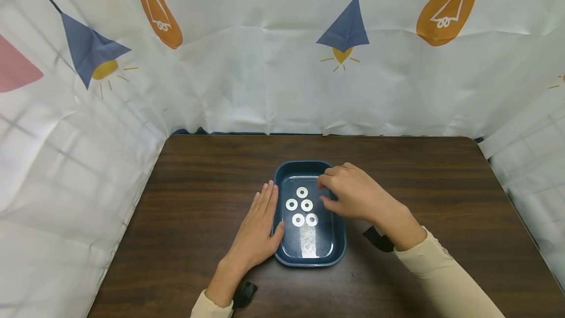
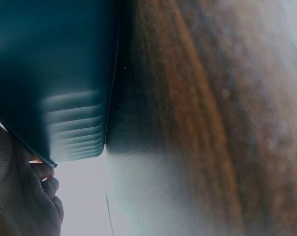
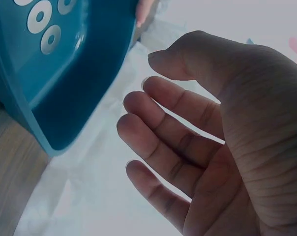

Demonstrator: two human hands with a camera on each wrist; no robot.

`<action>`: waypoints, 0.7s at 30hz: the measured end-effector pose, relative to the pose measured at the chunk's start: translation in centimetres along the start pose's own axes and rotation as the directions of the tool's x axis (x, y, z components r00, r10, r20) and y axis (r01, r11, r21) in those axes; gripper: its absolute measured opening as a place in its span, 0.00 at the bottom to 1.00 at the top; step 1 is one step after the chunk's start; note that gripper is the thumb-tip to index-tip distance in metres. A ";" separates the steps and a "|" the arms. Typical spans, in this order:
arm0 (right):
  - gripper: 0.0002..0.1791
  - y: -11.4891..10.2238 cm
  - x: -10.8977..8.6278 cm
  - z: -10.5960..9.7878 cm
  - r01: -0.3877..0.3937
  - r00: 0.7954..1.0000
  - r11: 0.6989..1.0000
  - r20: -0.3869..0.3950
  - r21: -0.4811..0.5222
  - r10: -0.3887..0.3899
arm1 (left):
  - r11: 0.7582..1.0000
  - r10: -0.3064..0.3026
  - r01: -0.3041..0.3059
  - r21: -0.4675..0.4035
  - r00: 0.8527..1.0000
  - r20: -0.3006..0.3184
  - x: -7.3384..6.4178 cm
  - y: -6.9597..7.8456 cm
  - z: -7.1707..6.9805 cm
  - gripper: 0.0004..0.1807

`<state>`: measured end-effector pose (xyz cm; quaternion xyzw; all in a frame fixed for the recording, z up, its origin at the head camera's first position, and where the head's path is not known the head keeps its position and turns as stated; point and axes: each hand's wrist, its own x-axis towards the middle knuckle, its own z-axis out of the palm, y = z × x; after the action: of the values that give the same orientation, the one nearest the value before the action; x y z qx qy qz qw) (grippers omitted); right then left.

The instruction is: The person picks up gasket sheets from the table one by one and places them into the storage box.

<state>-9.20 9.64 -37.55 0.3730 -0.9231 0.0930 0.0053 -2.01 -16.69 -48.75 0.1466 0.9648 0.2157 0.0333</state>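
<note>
Brown table (image 1: 207, 195) under tray (image 1: 324, 242) of rings (image 1: 302, 205), left fingers (image 1: 265, 201) straight alongside, right fingers (image 3: 142, 140) loose.

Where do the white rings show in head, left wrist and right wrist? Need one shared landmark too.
Head: five white rings, grouped in the tray, just right of picture centre and below mid-height.
Left wrist: not in it; the tray's side fills the upper left.
Right wrist: top-left corner; four at least partly visible, some cut by the top edge.
Shared landmark: the blue tray, in all three.
</note>
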 end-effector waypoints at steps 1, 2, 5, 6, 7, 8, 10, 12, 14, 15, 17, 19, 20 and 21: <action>0.10 0.2 -0.1 0.0 -0.004 1.000 1.000 -0.006 0.005 0.004 | 1.000 -0.001 0.001 -0.002 1.000 0.000 0.0 0.0 0.0 0.50; 0.10 0.3 -0.3 0.0 -0.006 1.000 1.000 -0.013 0.011 0.006 | 1.000 0.000 0.000 -0.005 1.000 -0.002 0.0 0.0 0.0 0.50; 0.10 0.9 -0.8 -0.1 -0.015 0.999 0.999 -0.035 0.031 0.016 | 1.000 0.002 -0.002 -0.010 1.000 -0.007 0.0 0.1 0.0 0.50; 0.09 1.1 -1.0 -0.1 -0.021 0.999 0.999 -0.042 0.035 0.022 | 1.000 0.004 -0.004 -0.010 1.000 -0.010 0.0 0.1 0.0 0.50; 0.09 1.3 -1.2 -0.1 -0.030 0.998 0.999 -0.046 0.041 0.032 | 1.000 0.006 -0.006 -0.011 1.000 -0.013 0.0 0.1 0.0 0.50; 0.09 1.6 -1.4 -0.2 -0.040 0.998 0.998 -0.051 0.044 0.042 | 1.000 0.009 -0.010 -0.011 1.000 -0.018 0.0 0.1 0.0 0.50; 0.09 2.0 -1.8 -0.2 -0.062 0.997 0.997 -0.052 0.050 0.065 | 1.000 0.010 -0.010 -0.009 1.000 -0.021 0.0 0.2 0.0 0.50; 0.10 2.4 -2.2 -0.3 -0.084 0.995 0.995 -0.051 0.055 0.087 | 1.000 0.011 -0.012 -0.007 1.000 -0.023 0.0 0.2 0.0 0.50; 0.12 2.8 -2.6 -0.2 -0.104 0.993 0.993 -0.048 0.064 0.107 | 1.000 0.014 -0.014 -0.006 1.000 -0.027 -0.1 0.2 0.0 0.50; 0.12 3.0 -2.8 -0.2 -0.115 0.992 0.991 -0.047 0.070 0.118 | 1.000 0.015 -0.015 -0.006 1.000 -0.028 -0.1 0.1 0.1 0.50; 0.12 3.4 -3.1 -0.2 -0.135 0.989 0.987 -0.049 0.084 0.139 | 1.000 0.017 -0.018 -0.007 0.999 -0.030 0.0 0.1 0.0 0.50; 0.12 3.9 -3.5 -0.1 -0.149 0.987 0.984 -0.052 0.098 0.155 | 1.000 0.018 -0.018 -0.007 0.999 -0.028 0.0 0.1 0.0 0.50; 0.12 4.1 -3.7 0.0 -0.155 0.985 0.983 -0.053 0.101 0.161 | 1.000 0.021 -0.021 -0.008 0.999 -0.025 0.0 0.1 0.0 0.50; 0.12 4.3 -3.9 0.0 -0.159 0.985 0.982 -0.056 0.104 0.166 | 1.000 0.022 -0.022 -0.009 1.000 -0.020 0.0 0.0 0.0 0.50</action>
<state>-9.35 15.37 -38.61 0.2930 -0.9441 0.1508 0.0086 -1.96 -16.66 -48.76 0.1548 0.9625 0.2217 0.0221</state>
